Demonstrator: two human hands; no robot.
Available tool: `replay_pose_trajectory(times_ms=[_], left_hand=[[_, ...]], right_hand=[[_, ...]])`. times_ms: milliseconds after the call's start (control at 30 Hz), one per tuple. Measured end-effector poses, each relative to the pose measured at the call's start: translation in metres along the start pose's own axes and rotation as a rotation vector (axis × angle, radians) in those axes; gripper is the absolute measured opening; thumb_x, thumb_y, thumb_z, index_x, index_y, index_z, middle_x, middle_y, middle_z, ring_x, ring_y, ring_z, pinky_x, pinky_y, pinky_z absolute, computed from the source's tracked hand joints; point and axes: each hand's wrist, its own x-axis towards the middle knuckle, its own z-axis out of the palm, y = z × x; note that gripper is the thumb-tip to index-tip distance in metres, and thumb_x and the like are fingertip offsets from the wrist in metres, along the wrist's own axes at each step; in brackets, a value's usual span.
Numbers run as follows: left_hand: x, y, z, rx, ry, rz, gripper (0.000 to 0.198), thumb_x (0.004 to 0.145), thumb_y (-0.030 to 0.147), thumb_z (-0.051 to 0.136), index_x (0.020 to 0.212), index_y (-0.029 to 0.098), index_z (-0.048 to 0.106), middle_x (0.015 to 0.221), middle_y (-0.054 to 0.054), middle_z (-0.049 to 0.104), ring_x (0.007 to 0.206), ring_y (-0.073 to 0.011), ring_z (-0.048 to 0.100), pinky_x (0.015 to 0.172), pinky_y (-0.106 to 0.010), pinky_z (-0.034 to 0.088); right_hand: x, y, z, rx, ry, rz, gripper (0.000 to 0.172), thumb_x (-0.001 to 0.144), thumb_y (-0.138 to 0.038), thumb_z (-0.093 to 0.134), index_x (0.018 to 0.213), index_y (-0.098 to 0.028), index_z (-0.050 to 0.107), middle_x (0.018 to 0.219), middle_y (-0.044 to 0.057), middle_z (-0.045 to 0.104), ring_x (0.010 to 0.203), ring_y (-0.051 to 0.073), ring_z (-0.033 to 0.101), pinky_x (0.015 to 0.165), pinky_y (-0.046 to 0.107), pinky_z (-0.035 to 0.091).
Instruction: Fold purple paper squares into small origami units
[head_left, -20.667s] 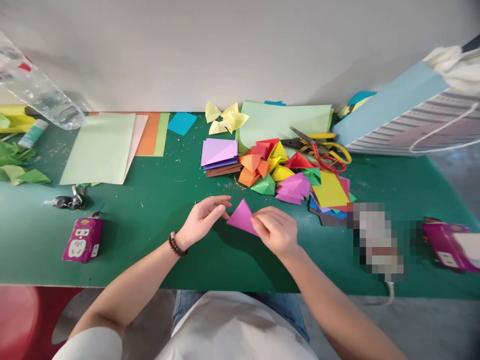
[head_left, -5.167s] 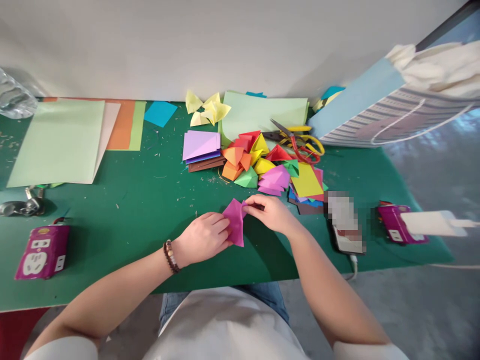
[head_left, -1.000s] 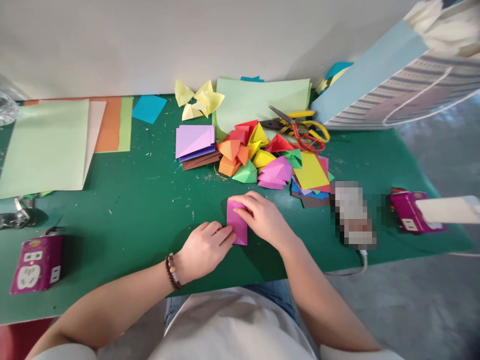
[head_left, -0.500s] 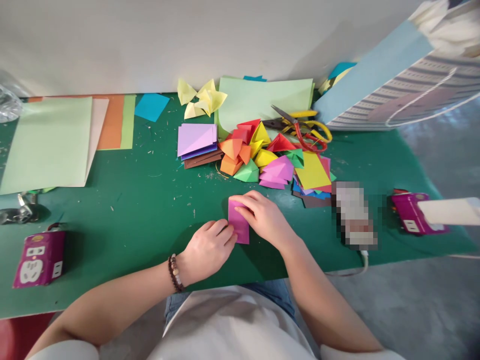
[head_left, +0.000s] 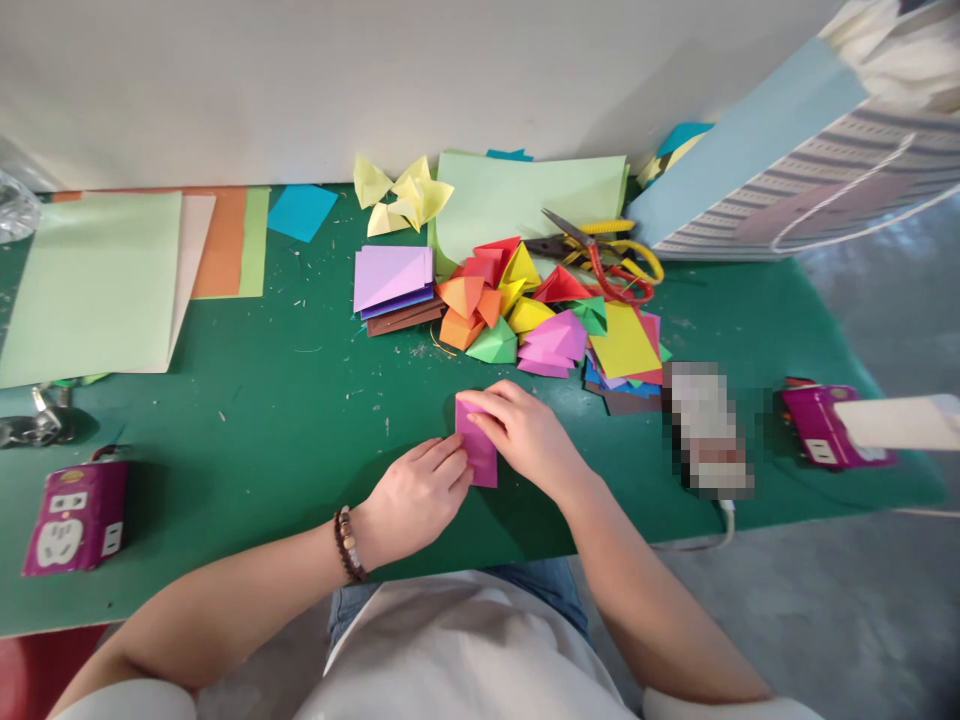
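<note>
A folded strip of magenta paper [head_left: 482, 462] lies upright in front of me on the green table [head_left: 300, 470]. My left hand [head_left: 416, 495], a beaded bracelet on its wrist, has its fingers closed at the paper's left edge. From the right, my right hand [head_left: 529, 430] pinches the paper near its top, thumb and fingers together. Just beyond are folded paper pieces: pink ones [head_left: 555, 342], green ones [head_left: 493, 343], orange ones [head_left: 461, 297] and yellow ones [head_left: 531, 316]. Left of these sits a stack of purple and brown paper [head_left: 394, 278].
Scissors with red and yellow handles [head_left: 611, 265] lie behind the folded pieces. To the right are a blurred-out phone [head_left: 709, 430] on a cable, a purple socket box [head_left: 817, 428] and a paper bag [head_left: 757, 160]. At left are large paper sheets [head_left: 97, 290] and another socket box [head_left: 75, 515].
My left hand's fingers have shifted slightly up along the paper's left edge. My right hand keeps its place at the top, and the paper stays where it was.
</note>
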Motion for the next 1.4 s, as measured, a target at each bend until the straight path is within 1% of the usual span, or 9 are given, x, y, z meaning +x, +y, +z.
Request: replay_pose_trajectory(times_ms=[300, 400, 500, 667, 767, 933, 1033, 1200, 1400], left_hand=[[0.001, -0.013, -0.004, -0.06, -0.012, 0.01, 0.017, 0.093, 0.018, 0.05, 0.1, 0.017, 0.066, 0.117, -0.009, 0.062, 0.117, -0.0221, 0.057, 0.104, -0.041, 0.046], [0.003, -0.023, -0.006, -0.091, -0.036, 0.056, 0.018, 0.093, 0.021, 0.051, 0.099, 0.021, 0.068, 0.111, -0.006, 0.064, 0.125, -0.023, 0.052, 0.108, -0.043, 0.042], [0.008, -0.031, -0.008, -0.113, -0.048, 0.108, 0.017, 0.094, 0.022, 0.052, 0.096, 0.024, 0.069, 0.107, -0.004, 0.066, 0.121, -0.0212, 0.054, 0.105, -0.04, 0.044], [0.015, -0.038, -0.01, -0.14, -0.06, 0.126, 0.019, 0.095, 0.021, 0.05, 0.093, 0.024, 0.068, 0.102, -0.002, 0.068, 0.105, -0.0176, 0.062, 0.097, -0.037, 0.046], [0.015, -0.039, -0.009, -0.158, -0.083, 0.09, 0.021, 0.094, 0.012, 0.046, 0.101, 0.021, 0.064, 0.104, -0.002, 0.069, 0.104, -0.0158, 0.062, 0.099, -0.037, 0.043], [0.013, -0.039, -0.008, -0.195, -0.071, 0.034, 0.023, 0.096, 0.013, 0.042, 0.113, 0.019, 0.056, 0.115, -0.005, 0.067, 0.111, -0.0159, 0.061, 0.102, -0.039, 0.041], [0.013, -0.039, -0.008, -0.209, -0.064, 0.023, 0.022, 0.096, 0.014, 0.042, 0.112, 0.019, 0.056, 0.115, -0.005, 0.067, 0.11, -0.0162, 0.062, 0.102, -0.039, 0.041], [0.012, -0.038, -0.008, -0.222, -0.084, 0.02, 0.019, 0.096, 0.015, 0.043, 0.106, 0.019, 0.059, 0.112, -0.005, 0.068, 0.115, -0.0166, 0.06, 0.105, -0.04, 0.039], [0.011, -0.038, -0.007, -0.214, -0.072, 0.04, 0.02, 0.096, 0.014, 0.043, 0.104, 0.02, 0.061, 0.113, -0.004, 0.069, 0.122, -0.0162, 0.056, 0.108, -0.04, 0.036]], right_hand=[[-0.001, 0.001, 0.001, -0.001, 0.004, -0.002, 0.032, 0.096, -0.024, 0.043, 0.122, -0.026, 0.062, 0.098, 0.008, 0.061, 0.092, 0.022, 0.062, 0.08, 0.036, 0.052], [-0.001, 0.001, 0.003, -0.014, 0.013, -0.001, 0.032, 0.096, -0.023, 0.043, 0.121, -0.027, 0.063, 0.098, 0.008, 0.061, 0.092, 0.022, 0.062, 0.079, 0.035, 0.052], [-0.002, 0.002, 0.006, -0.025, 0.044, -0.016, 0.031, 0.096, -0.024, 0.043, 0.12, -0.025, 0.063, 0.096, 0.008, 0.06, 0.089, 0.022, 0.062, 0.079, 0.036, 0.053], [-0.009, 0.0, 0.01, -0.026, 0.138, -0.028, 0.033, 0.094, -0.025, 0.047, 0.126, -0.021, 0.056, 0.124, 0.013, 0.052, 0.093, 0.021, 0.062, 0.084, 0.039, 0.054], [-0.018, -0.003, 0.008, -0.016, 0.192, -0.009, 0.038, 0.092, -0.025, 0.05, 0.13, -0.021, 0.051, 0.133, 0.016, 0.046, 0.099, 0.022, 0.062, 0.088, 0.042, 0.054], [-0.037, -0.012, 0.008, -0.061, 0.221, 0.048, 0.04, 0.09, -0.03, 0.057, 0.128, -0.02, 0.052, 0.128, 0.016, 0.05, 0.111, 0.029, 0.058, 0.091, 0.046, 0.052], [-0.046, -0.022, 0.012, -0.04, 0.181, 0.101, 0.045, 0.087, -0.038, 0.06, 0.127, -0.02, 0.051, 0.124, 0.015, 0.053, 0.11, 0.029, 0.059, 0.083, 0.042, 0.056], [-0.053, -0.036, 0.015, -0.115, 0.08, 0.287, 0.056, 0.086, -0.047, 0.06, 0.131, -0.018, 0.045, 0.106, 0.012, 0.062, 0.077, 0.025, 0.068, 0.055, 0.033, 0.053], [-0.052, -0.039, 0.012, -0.203, 0.015, 0.285, 0.058, 0.087, -0.037, 0.057, 0.138, -0.019, 0.037, 0.101, 0.009, 0.07, 0.073, 0.024, 0.069, 0.051, 0.03, 0.047]])
